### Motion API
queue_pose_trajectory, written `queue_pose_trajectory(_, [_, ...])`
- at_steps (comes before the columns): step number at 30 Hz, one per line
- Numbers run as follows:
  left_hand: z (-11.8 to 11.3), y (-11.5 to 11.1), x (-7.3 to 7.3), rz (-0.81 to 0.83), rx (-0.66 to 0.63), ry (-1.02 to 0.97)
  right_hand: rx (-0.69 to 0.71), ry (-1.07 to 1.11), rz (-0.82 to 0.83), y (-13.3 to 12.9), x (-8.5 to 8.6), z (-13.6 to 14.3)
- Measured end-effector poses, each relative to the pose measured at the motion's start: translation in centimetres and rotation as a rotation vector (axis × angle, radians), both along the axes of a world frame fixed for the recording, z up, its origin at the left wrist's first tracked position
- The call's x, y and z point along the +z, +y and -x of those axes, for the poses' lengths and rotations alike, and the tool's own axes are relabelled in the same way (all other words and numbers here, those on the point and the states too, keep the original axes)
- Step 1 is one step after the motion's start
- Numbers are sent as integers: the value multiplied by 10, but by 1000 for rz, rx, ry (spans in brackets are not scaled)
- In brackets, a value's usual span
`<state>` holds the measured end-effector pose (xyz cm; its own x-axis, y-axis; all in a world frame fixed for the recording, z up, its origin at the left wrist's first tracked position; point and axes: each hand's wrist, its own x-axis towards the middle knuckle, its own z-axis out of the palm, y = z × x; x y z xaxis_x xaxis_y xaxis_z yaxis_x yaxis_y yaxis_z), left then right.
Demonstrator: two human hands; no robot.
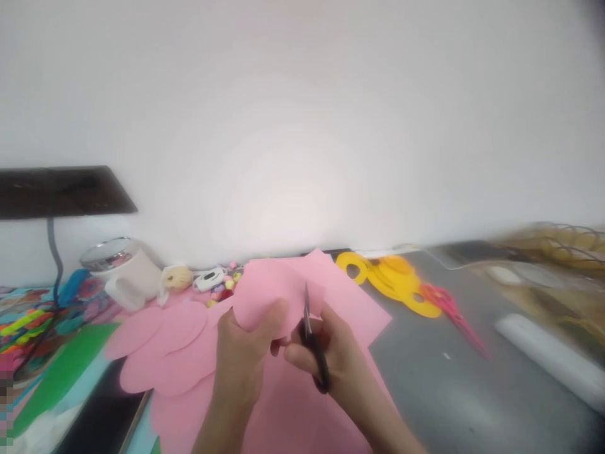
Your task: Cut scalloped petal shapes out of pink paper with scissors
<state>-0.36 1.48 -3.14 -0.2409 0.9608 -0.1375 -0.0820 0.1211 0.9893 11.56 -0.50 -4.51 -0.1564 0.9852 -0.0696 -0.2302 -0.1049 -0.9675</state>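
My left hand (pixel 250 343) grips a piece of pink paper (pixel 267 284), its thumb lying on top near the middle. In my right hand (pixel 335 347) is a pair of scissors (pixel 312 343) with black handles. The metal blades point up and away from me, against the right side of the held paper. Whether the blades are parted is too blurred to tell. Beneath both hands lie larger pink sheets (pixel 307 403). Several pink paper circles (pixel 165 366) overlap to the left of my left hand.
A white mug (pixel 135 277) stands at the back left, beside beads (pixel 227 287) and small trinkets. Yellow paper rings (pixel 397 287) and pink-handled scissors (pixel 456 318) lie on the right. A white roll (pixel 551 353) is at the far right. Behind rises a pale wall (pixel 302 126).
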Motion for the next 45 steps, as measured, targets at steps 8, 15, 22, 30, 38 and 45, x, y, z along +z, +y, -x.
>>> queue_pose_trajectory(8, [-2,-3,5,15,2,68,-32,-65,3,0,7,0])
queue_pose_trajectory(15, [-1,-4,6,23,-7,103,-17,-59,18,-1,7,1])
queue_pose_trajectory(22, [2,-2,0,2,-10,57,-17,-76,15,0,6,0])
queue_pose_trajectory(30, [2,0,-4,-22,-12,16,-28,-79,42,-1,5,-1])
queue_pose_trajectory(38, [2,-2,1,2,-5,66,-32,-97,39,-1,1,-1])
queue_pose_trajectory(45, [3,-1,-2,-12,-25,24,-60,-123,38,-1,-1,0])
